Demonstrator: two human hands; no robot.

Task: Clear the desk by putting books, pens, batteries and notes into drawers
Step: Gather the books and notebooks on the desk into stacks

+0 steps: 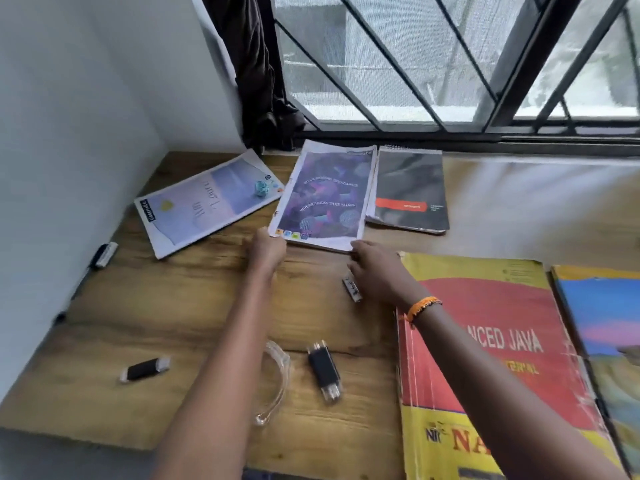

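A purple-covered notebook [329,199] lies on the wooden desk [194,299] near the window. My left hand [265,249] grips its near left corner and my right hand [372,271] grips its near right corner. A pale blue notebook [204,206] with a small crumpled teal paper [261,188] on it lies to the left. A dark spiral notebook [410,192] lies to the right. A yellow and red Java book [491,362] sits at the near right, under my right forearm. Batteries lie at the left wall [104,254], the near left [145,368], the near centre [325,370] and beneath my right hand [353,289].
A colourful book [602,327] lies at the far right edge. A coil of clear cable [277,379] rests beside my left forearm. A white wall bounds the desk on the left. A barred window and a dark curtain [259,71] stand behind the desk.
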